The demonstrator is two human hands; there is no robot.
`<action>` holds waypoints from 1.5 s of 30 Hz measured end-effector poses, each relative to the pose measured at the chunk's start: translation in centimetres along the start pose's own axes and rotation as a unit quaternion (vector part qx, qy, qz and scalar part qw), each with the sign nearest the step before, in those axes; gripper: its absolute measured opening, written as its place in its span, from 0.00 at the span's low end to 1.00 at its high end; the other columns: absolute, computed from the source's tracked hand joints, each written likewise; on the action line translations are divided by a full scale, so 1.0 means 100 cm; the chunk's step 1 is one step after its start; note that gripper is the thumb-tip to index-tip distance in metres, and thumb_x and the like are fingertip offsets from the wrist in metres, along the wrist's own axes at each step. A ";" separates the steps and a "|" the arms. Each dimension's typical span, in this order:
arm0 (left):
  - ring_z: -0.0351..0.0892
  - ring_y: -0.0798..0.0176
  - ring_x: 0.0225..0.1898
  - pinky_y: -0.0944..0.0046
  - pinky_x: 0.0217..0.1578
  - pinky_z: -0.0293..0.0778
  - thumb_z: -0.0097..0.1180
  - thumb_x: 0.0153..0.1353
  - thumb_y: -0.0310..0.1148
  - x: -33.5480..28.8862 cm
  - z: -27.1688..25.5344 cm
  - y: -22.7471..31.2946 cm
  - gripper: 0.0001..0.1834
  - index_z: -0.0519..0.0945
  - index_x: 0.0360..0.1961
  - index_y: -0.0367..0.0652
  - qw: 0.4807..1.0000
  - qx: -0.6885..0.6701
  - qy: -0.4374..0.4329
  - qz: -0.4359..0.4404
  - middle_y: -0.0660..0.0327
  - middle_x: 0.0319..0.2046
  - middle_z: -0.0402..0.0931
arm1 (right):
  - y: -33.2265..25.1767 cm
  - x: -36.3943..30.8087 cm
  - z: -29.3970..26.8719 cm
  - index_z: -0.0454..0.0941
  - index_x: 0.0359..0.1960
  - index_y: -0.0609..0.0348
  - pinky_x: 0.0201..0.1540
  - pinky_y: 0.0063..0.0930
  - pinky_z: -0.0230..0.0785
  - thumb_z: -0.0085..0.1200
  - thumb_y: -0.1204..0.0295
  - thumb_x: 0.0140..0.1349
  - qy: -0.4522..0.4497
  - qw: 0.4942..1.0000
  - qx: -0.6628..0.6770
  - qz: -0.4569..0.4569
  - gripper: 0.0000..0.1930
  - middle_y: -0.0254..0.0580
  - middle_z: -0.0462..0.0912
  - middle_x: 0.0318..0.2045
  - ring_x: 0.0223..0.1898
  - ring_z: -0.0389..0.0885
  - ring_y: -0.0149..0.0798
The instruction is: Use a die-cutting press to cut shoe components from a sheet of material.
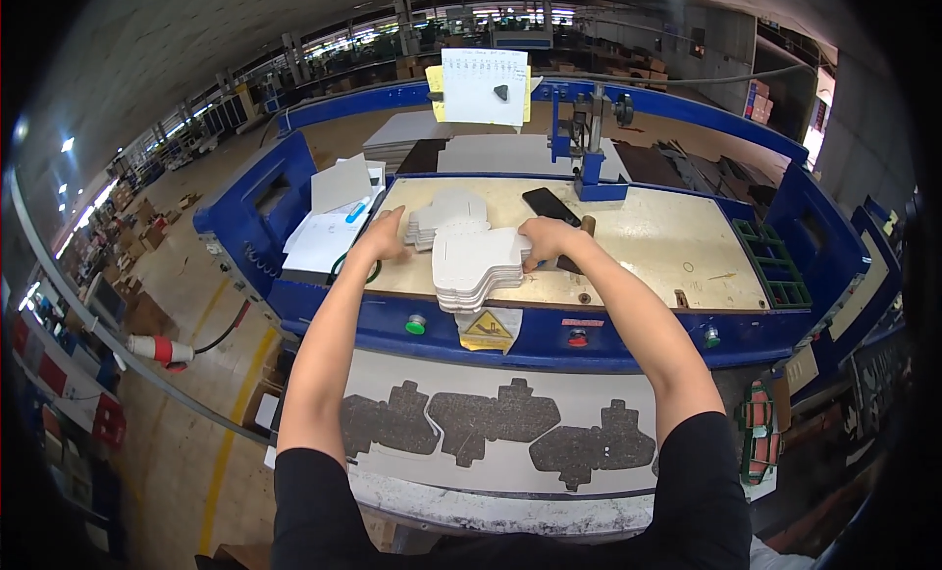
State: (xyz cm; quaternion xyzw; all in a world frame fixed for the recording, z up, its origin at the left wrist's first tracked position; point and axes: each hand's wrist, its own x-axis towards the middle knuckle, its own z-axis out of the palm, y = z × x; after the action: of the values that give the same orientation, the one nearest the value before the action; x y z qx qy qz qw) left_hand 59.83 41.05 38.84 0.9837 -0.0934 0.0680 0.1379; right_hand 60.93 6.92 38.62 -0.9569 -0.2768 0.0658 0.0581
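Apparently already cut, white, notched card pieces [478, 254] stood in two stacks on the pale-topped bench [648, 251], edges not yet flush. The right hand [552, 238] curled its fingers at the front stack [471, 293], grip unclear; the left hand [384, 235], fingers open, was beside the rear stack [451, 209].

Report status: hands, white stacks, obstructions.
Right hand at right edge of front stack. Left hand open beside rear stack. Black phone lies just beyond right hand.

The front white stack [476, 261] hides part of the rear white stack [446, 211]. Writing on the paper sheet [476, 94] is too small for reading; the lower edge cuts the black shirt [530, 554].
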 end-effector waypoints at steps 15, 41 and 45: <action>0.80 0.47 0.47 0.57 0.47 0.75 0.75 0.28 0.33 0.064 0.007 -0.025 0.35 0.79 0.44 0.36 0.993 0.061 -0.061 0.081 0.45 0.43 0.80 | 0.000 0.011 -0.002 0.80 0.37 0.65 0.43 0.37 0.74 0.74 0.65 0.36 -0.015 1.000 0.020 0.016 0.26 0.54 0.84 0.36 0.40 0.83 0.51; 0.82 0.48 0.34 0.55 0.39 0.77 0.75 0.26 0.44 0.097 0.015 -0.040 0.32 0.84 0.36 0.39 0.968 0.089 -0.135 0.192 0.50 0.32 0.84 | 0.009 0.007 0.004 0.85 0.35 0.61 0.43 0.40 0.75 0.77 0.58 0.31 -0.062 0.996 0.051 0.035 0.28 0.49 0.86 0.38 0.39 0.84 0.47; 0.83 0.51 0.32 0.57 0.40 0.77 0.77 0.20 0.36 0.091 0.023 -0.036 0.28 0.84 0.29 0.36 0.972 0.018 -0.052 0.228 0.49 0.28 0.83 | 0.004 0.011 0.006 0.85 0.34 0.65 0.41 0.38 0.75 0.78 0.61 0.30 -0.073 0.997 0.002 0.032 0.27 0.50 0.86 0.36 0.37 0.84 0.45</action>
State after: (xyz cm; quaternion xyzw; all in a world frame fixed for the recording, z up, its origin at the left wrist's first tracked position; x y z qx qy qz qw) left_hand 69.65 42.35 37.14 0.9409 -0.3212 0.0481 0.0963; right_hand 61.96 7.27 37.85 -0.9579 -0.2490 0.1377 0.0376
